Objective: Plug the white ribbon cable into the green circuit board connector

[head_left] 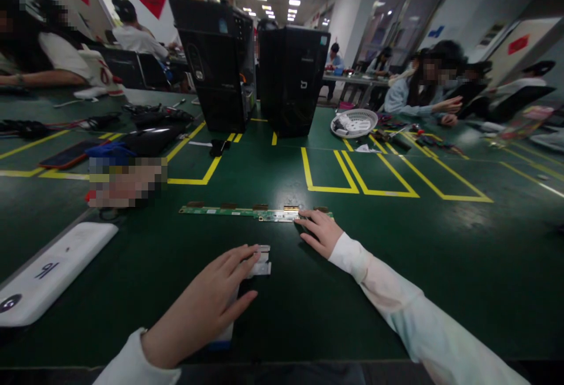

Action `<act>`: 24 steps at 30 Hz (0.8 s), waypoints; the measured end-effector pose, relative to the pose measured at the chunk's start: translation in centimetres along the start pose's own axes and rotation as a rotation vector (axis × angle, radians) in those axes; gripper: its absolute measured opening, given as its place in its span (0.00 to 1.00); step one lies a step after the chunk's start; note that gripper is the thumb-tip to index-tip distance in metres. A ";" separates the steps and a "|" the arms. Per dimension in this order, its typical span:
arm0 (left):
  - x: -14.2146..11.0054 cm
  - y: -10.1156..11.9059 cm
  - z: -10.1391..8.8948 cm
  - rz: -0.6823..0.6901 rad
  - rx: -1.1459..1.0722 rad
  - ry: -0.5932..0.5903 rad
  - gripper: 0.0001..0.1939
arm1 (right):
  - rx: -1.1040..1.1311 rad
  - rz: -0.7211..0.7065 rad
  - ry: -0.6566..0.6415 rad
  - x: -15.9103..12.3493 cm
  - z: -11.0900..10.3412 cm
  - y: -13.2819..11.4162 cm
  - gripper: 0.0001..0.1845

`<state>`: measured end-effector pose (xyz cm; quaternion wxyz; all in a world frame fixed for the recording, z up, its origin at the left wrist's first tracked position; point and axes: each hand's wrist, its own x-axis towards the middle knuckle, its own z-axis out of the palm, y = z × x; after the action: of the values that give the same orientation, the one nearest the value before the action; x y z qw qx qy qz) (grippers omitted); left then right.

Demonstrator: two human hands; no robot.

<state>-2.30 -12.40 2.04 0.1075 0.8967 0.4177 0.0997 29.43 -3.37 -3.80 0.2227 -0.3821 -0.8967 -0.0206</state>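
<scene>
A long, narrow green circuit board [227, 211] lies crosswise on the green table, with copper-coloured tabs along its far edge. The fingertips of my right hand [321, 232] rest at the board's right part, fingers spread and thumb apart. That hand covers some of the board's right end. Nearer the table's front edge, my left hand [211, 300] is open, fingers stretched forward over a white and clear plastic piece [263, 264]. Its fingertips seem to touch that piece. A pale object with a blue end [220, 345] shows below the left palm; most of it is hidden.
Two black computer towers [291, 79] stand behind the board. A white device [57, 270] lies at left, near a blurred-out patch. Cables, a dark phone-like slab [73, 153] and a white basket [355, 123] sit farther back. Yellow tape marks the table. Other people sit around.
</scene>
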 end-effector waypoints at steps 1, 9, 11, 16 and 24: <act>0.7 0.4 -0.1 0.013 0.017 -0.025 0.28 | 0.004 0.000 -0.004 0.0 0.0 0.1 0.23; 6.6 2.8 1.1 0.100 0.086 -0.070 0.33 | 0.051 0.020 -0.047 0.0 -0.7 -0.1 0.22; 7.6 3.1 1.8 0.097 0.112 -0.028 0.33 | 0.054 0.021 -0.048 0.0 -0.8 -0.1 0.22; 8.3 3.2 3.1 0.110 0.129 0.031 0.35 | 0.057 0.024 -0.040 0.0 -0.6 -0.2 0.23; 8.3 3.5 3.3 0.057 0.078 0.041 0.39 | 0.032 0.030 -0.043 -0.3 -0.4 -0.1 0.24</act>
<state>6.35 -8.60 0.61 0.0611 0.9095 0.3976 0.1047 29.65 -3.74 -3.59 0.2097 -0.3923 -0.8956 0.0054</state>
